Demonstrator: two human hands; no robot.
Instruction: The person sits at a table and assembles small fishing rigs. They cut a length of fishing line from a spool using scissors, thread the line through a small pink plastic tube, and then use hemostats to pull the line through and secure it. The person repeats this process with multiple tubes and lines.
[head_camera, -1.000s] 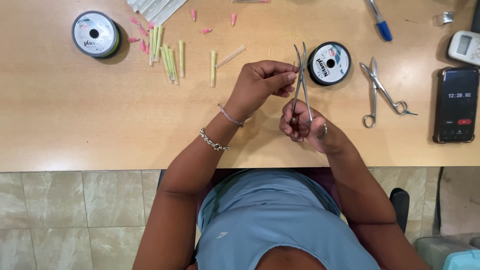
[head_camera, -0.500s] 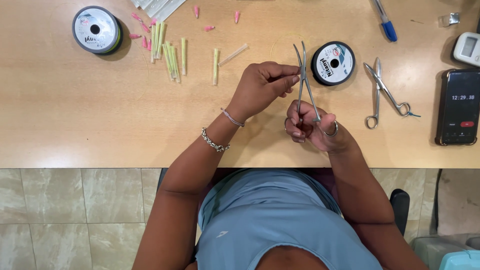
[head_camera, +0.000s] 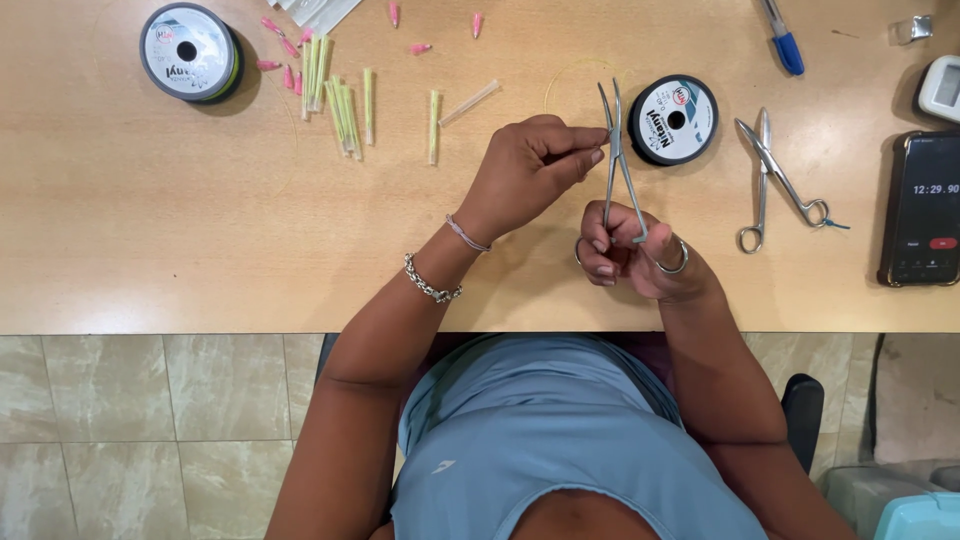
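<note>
**A:** What have I got in the right hand (head_camera: 640, 255)?

**B:** A pair of slim steel forceps (head_camera: 618, 160), fingers through the ring handles and closed round them. The tips point toward the far edge of the tabletop (head_camera: 150, 250), a little right of its middle.

**A:** And the left hand (head_camera: 530, 170)?

**B:** Curled narrow, thumb and forefinger pinched together right against the forceps' jaws. Whether anything sits in that pinch I cannot tell; it is too small to see.

**A:** What lies around them?

**B:** Just beside the forceps' tips, on the right, a black spool (head_camera: 673, 120) of line lies flat. Further right is a second pair of forceps (head_camera: 775, 180), untouched, and near the right edge a dark phone (head_camera: 920, 210) with its screen lit. A blue pen (head_camera: 783, 40) lies at the far edge.

**A:** And on the left side?

**B:** Near the far left corner, another spool (head_camera: 188, 52). Between it and my left hand, a scatter of thin yellow-green tubes (head_camera: 340, 100), with small pink pieces (head_camera: 285, 60) close to the far edge.
</note>
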